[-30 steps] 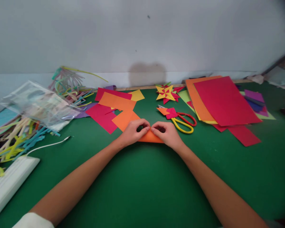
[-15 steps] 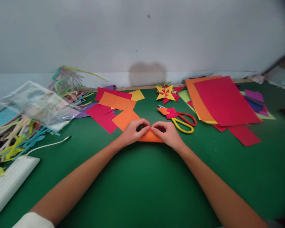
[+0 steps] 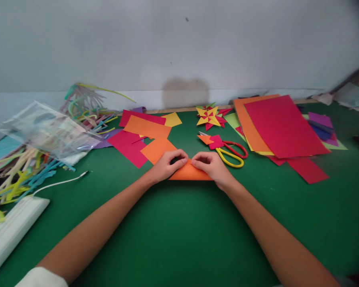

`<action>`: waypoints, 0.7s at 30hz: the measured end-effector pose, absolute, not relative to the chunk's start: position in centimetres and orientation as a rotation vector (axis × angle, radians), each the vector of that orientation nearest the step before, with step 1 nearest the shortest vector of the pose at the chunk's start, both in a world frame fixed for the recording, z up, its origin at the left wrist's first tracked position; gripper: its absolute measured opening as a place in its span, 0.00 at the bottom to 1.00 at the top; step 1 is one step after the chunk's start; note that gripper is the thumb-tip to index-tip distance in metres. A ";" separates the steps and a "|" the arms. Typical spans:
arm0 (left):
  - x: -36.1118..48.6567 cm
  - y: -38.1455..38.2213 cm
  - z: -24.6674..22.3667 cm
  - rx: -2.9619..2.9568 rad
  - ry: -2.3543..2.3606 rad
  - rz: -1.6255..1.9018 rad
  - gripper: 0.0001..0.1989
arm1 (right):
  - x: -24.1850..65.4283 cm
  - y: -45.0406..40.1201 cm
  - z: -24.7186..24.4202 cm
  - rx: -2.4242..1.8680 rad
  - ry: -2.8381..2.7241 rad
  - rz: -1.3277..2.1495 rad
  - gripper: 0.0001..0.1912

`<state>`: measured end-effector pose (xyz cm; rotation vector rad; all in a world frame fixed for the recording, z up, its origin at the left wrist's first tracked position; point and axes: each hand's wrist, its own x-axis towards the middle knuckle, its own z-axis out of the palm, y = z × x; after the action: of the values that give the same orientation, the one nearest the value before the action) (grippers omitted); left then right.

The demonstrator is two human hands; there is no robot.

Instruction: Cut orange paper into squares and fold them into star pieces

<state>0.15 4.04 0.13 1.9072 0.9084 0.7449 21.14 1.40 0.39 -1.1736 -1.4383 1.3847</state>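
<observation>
Between my hands lies a folded sheet of orange paper [image 3: 190, 173], its straight edge toward me and its upper part narrowing to the fingertips. My left hand [image 3: 168, 164] pinches it near the top with thumb and forefinger. Opposite, my right hand [image 3: 211, 166] pinches the same paper, the two sets of fingertips almost meeting. Just beyond the right hand rest scissors [image 3: 231, 156] with red and yellow handles, their blades partly under a small folded pink and orange paper piece [image 3: 215, 142]. Behind the left hand is a flat orange paper square [image 3: 158, 149].
Pink paper [image 3: 130, 148] and a yellow piece [image 3: 172, 119] lie at the back left. A folded paper star [image 3: 208, 116] sits at the back. Large red sheets [image 3: 287, 129] are stacked right. Pipe cleaners [image 3: 32, 175], a clear plastic bag [image 3: 54, 129] and a white device [image 3: 16, 231] occupy the left.
Both hands keep their pinch on the orange paper. The fingertips have moved slightly apart, and more of the paper's front edge shows between the hands.
</observation>
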 end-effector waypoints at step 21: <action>2.2 1.3 9.5 1.996 1.047 0.829 0.06 | 21.6 -0.3 6.7 -1.085 -1.598 1.079 0.06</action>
<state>2.15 1.31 9.48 1.9960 1.0472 0.8285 21.62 -0.30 6.71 -1.0855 -1.5977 1.0792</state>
